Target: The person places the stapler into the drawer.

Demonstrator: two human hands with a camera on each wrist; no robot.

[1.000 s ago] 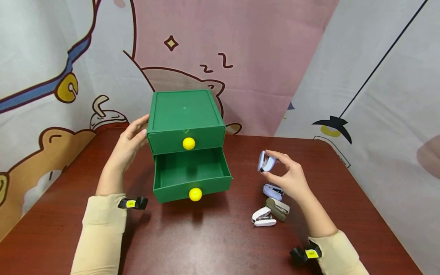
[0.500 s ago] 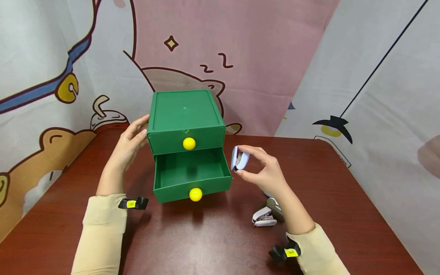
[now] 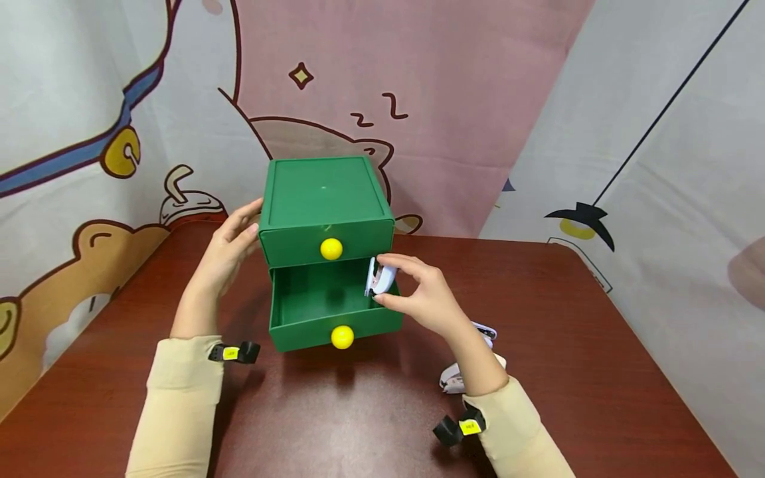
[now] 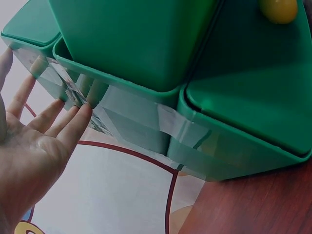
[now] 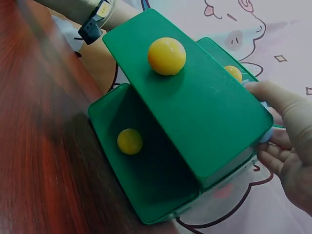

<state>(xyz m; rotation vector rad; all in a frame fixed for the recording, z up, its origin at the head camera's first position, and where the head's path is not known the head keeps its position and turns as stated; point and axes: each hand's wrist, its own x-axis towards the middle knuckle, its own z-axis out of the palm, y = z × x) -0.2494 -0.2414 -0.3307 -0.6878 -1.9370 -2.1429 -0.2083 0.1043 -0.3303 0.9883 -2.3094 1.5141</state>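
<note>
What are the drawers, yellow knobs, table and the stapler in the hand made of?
Drawers: probably plastic, smooth with a soft sheen and thin, even edges.
Knobs: likely shiny plastic, smooth and round; painted wood is possible.
Table: glossy reddish-brown with streaky grain, so wood or a wood-look top.
Stapler: its pale shell looks like smooth plastic; its insides are too small to tell.

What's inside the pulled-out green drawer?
Only bare interior shows in the pulled-out green drawer. The right hand holds a lavender mini stapler at its right side. Stapler and fingers cover part of that side; the top drawer hides the rear.
</note>
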